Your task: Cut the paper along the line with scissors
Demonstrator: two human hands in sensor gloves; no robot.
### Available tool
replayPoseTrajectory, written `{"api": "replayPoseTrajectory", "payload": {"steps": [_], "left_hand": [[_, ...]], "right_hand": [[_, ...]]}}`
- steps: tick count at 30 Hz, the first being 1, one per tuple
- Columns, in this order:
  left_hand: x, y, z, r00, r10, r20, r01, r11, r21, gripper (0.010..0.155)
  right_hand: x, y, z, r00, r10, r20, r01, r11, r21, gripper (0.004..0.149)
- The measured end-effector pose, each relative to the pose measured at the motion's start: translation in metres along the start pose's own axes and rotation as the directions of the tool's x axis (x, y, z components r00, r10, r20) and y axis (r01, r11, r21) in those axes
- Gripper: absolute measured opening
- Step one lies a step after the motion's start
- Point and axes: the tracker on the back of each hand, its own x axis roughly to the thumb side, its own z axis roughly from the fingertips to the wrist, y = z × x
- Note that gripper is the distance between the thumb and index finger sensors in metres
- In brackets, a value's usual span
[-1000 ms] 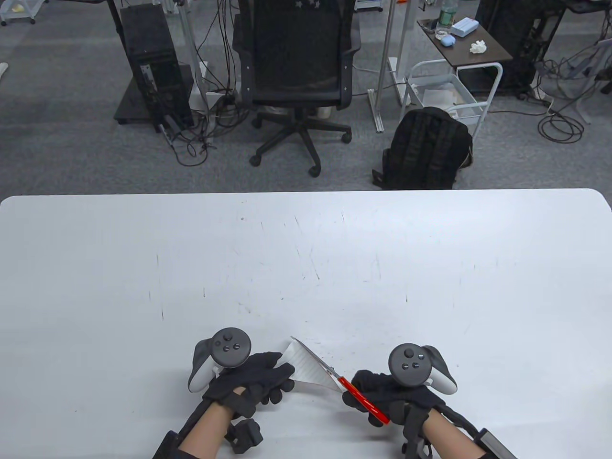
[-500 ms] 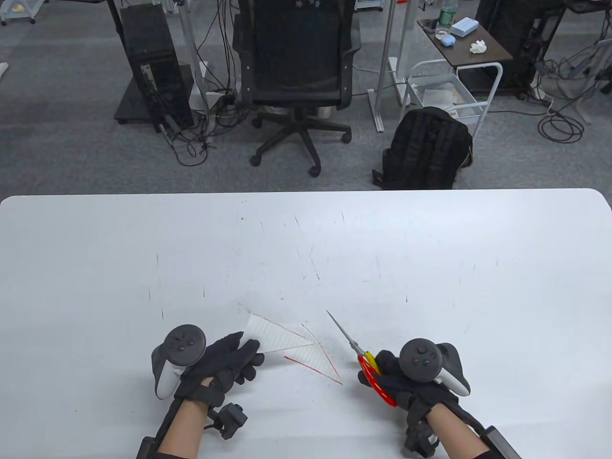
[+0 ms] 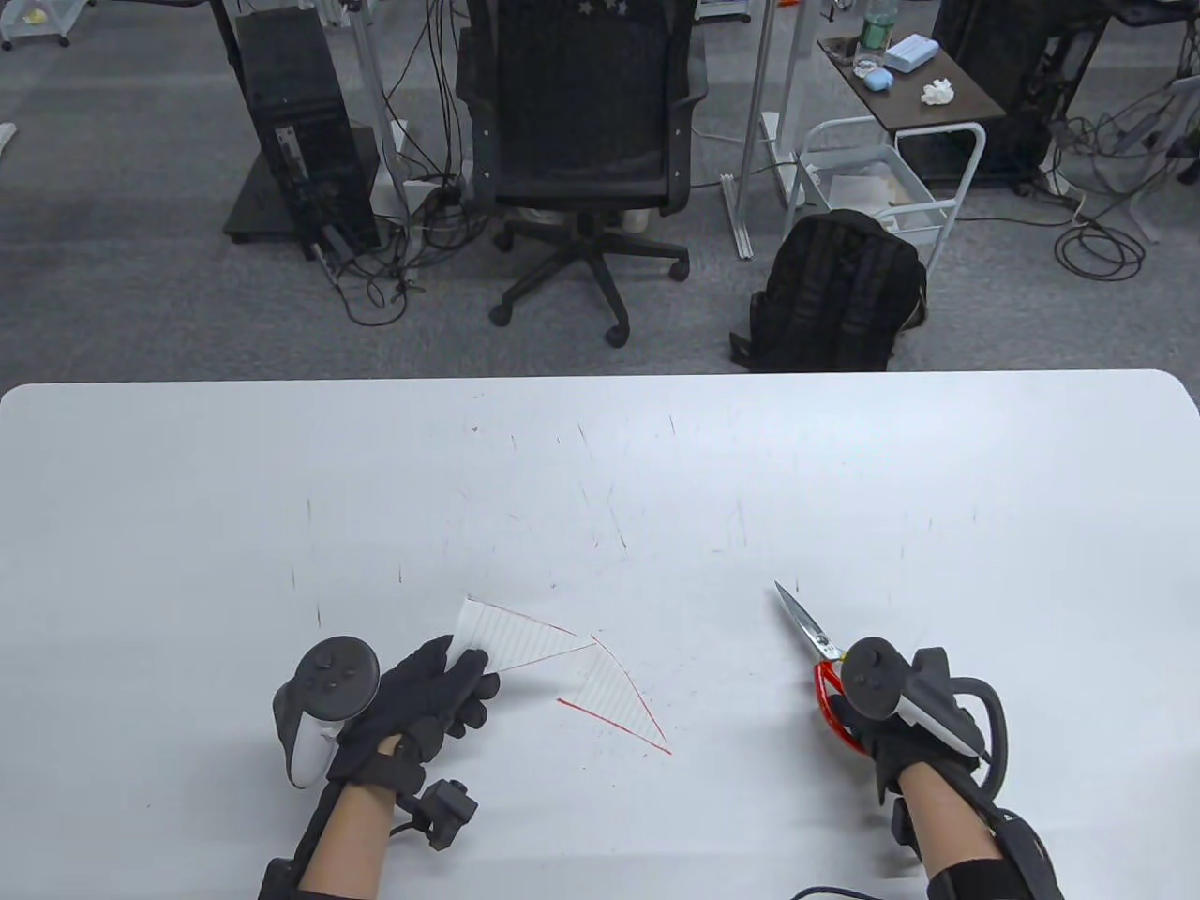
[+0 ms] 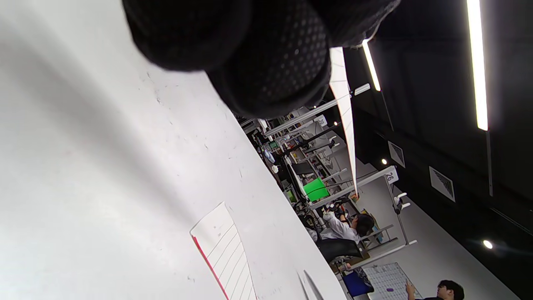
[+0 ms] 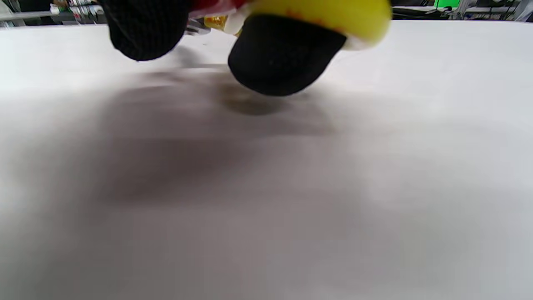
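My left hand (image 3: pixel 441 689) holds one corner of a lined white paper piece (image 3: pixel 520 640) with a red line along its edge; the piece is seen edge-on in the left wrist view (image 4: pixel 343 104). A second lined piece (image 3: pixel 619 698) with red edges lies flat on the table just right of it, also visible in the left wrist view (image 4: pixel 227 254). My right hand (image 3: pixel 858 712) grips red-and-yellow-handled scissors (image 3: pixel 811 637) at the lower right, blades closed and pointing up-left, apart from both paper pieces. The yellow handle (image 5: pixel 325 16) shows in the right wrist view.
The white table (image 3: pixel 600 469) carries faint pen marks. Beyond its far edge stand an office chair (image 3: pixel 586 141), a black backpack (image 3: pixel 834 291), a computer tower (image 3: pixel 300 131) and a small cart (image 3: pixel 891 178).
The scissors came out of the paper and my right hand carried them right. The paper now lies in two pieces; my left hand moved left with one piece.
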Motion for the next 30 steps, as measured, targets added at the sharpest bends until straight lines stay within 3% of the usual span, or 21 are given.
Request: {"api": "replayPoseTrajectory", "payload": {"steps": [4, 11, 18, 23, 30], "left_hand": [[0.001, 0.000, 0.000, 1.000, -0.014, 0.009, 0.014, 1.000, 0.005, 0.039], [0.001, 0.000, 0.001, 1.000, -0.017, 0.003, 0.017, 1.000, 0.004, 0.039], [-0.001, -0.001, 0.002, 0.996, -0.028, -0.081, 0.031, 0.999, 0.027, 0.039], [-0.005, -0.003, 0.001, 0.983, -0.060, -0.173, 0.063, 0.998, 0.012, 0.039], [-0.012, -0.006, -0.002, 0.948, -0.123, -0.295, 0.139, 0.990, 0.032, 0.040]], "right_hand": [[-0.001, 0.004, -0.001, 0.998, 0.058, -0.030, -0.056, 0.995, 0.078, 0.069], [0.007, 0.001, -0.001, 0.987, 0.159, -0.031, -0.154, 0.982, 0.107, 0.068], [0.010, 0.001, -0.001, 0.980, 0.197, -0.018, -0.192, 0.970, 0.150, 0.070], [0.014, -0.005, 0.004, 0.922, 0.386, 0.029, -0.373, 0.866, 0.332, 0.068], [0.013, -0.022, 0.020, 0.964, 0.258, 0.065, -0.263, 0.960, 0.096, 0.068]]}}
